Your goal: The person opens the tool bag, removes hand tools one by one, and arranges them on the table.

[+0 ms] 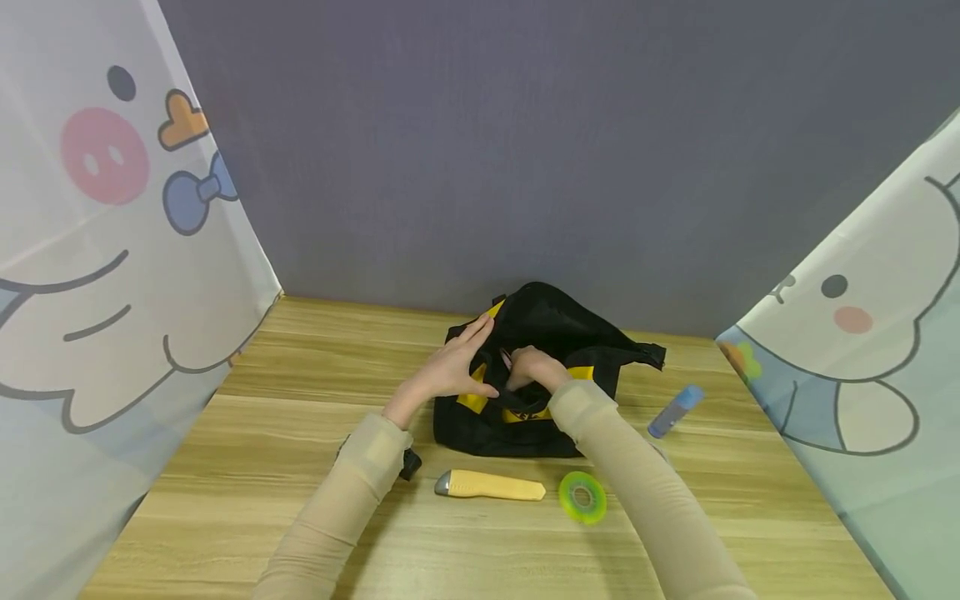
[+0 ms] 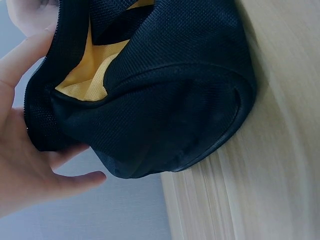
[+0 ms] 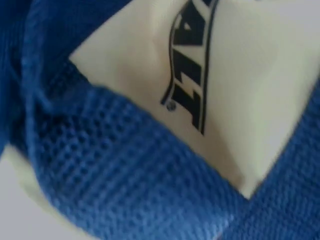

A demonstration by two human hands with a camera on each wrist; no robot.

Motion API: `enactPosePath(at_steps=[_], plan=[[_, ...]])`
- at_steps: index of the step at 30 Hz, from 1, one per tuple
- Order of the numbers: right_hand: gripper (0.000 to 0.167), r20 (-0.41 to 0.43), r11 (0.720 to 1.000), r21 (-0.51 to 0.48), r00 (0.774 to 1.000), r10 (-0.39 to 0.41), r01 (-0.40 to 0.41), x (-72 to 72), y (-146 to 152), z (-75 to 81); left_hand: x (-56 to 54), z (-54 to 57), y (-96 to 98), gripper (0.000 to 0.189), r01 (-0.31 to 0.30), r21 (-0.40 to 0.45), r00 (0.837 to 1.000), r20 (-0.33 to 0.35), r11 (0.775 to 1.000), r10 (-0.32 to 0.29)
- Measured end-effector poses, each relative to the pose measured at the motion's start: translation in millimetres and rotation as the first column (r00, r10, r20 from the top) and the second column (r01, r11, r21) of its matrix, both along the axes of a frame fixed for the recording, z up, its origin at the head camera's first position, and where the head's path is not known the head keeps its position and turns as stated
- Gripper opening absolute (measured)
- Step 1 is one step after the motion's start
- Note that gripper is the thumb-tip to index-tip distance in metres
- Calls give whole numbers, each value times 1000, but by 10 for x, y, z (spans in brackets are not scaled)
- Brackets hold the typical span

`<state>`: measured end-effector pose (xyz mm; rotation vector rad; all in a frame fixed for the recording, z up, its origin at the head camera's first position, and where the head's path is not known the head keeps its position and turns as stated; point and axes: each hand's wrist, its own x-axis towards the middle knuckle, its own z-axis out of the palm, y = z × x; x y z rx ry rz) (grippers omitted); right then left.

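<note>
A black fabric bag with yellow patches and a zip-edged mouth sits at the back middle of the wooden table. At the left of its mouth, my left hand has thumb and fingers spread, touching the rim. In the left wrist view, some fingers of that hand pass behind the zip edge. My right hand reaches down into the mouth. Its fingertips are hidden, and a small pinkish sliver beside it is too small to identify. Only the bag's mesh fabric and lettered patch show in the right wrist view.
A yellow box cutter lies before the bag, beside a green tape roll. To the right is a blue glue stick. A black item is partly hidden by my left forearm. A grey wall stands behind.
</note>
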<state>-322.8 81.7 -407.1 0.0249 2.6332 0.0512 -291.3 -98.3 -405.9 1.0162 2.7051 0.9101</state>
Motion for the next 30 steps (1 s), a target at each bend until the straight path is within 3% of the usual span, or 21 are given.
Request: enactPosePath(at_steps=[9,23,30], plan=[[27,-15,990,-136,1000,25,-27,104,57,252,1,-16,-10,116,2,7,1000,-4,1000,-2],[27,-67,983,-176,997,41,-52,220,109,502,-15,-31,-4,117,-3,4,1000,-1,1000,3],[25,-47,981,-190,998,38,-47,248,87,626,-16,-27,-13,117,0,6,1000,-3,1000,0]])
